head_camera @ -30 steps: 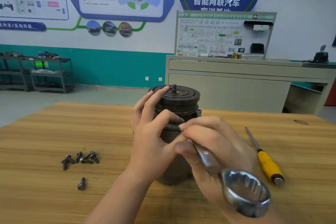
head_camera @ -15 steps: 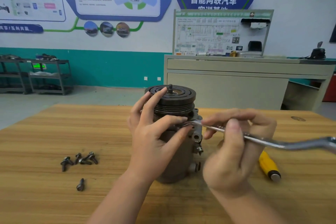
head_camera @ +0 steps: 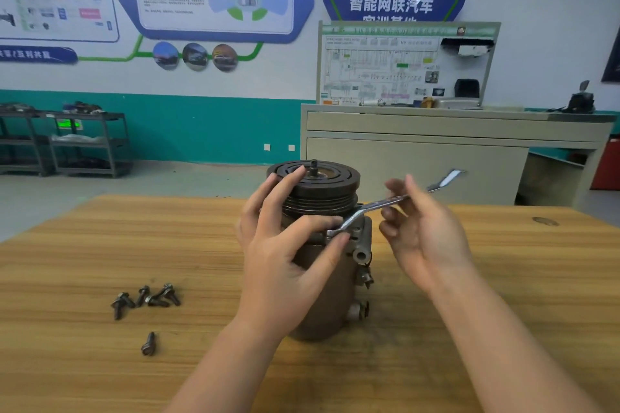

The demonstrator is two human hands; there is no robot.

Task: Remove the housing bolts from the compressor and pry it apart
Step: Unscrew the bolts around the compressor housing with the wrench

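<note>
The compressor stood upright near the middle of the wooden table, pulley end up, with a short threaded shaft projecting from the pulley centre. The left hand was wrapped round its upper body: the fingers curled over the pulley rim on the far side, and the thumb and forefinger closed toward the ring end of the wrench, which sat at the flange just below the pulley grooves. That hand covered much of the near face of the housing, so the bolt head under the wrench end could not be made out.

The wrench shaft ran up and to the right from the flange, its far end blurred against the grey cabinet behind. The right hand met the shaft about midway; the fingers were loosely spread and only lightly bent, the shaft lying across the fingertips. Whether the thumb pinched the shaft could not be determined.

Loose bolts lay in a small cluster on the table left of the compressor, well apart from it, and a single bolt lay nearer the viewer, separate from the cluster. The right forearm crossed the table surface to the right of the compressor and screened that area.

Beyond the table stood metal shelving at the left, against a teal-banded wall with printed panels, and a wiring display board on the cabinet.
</note>
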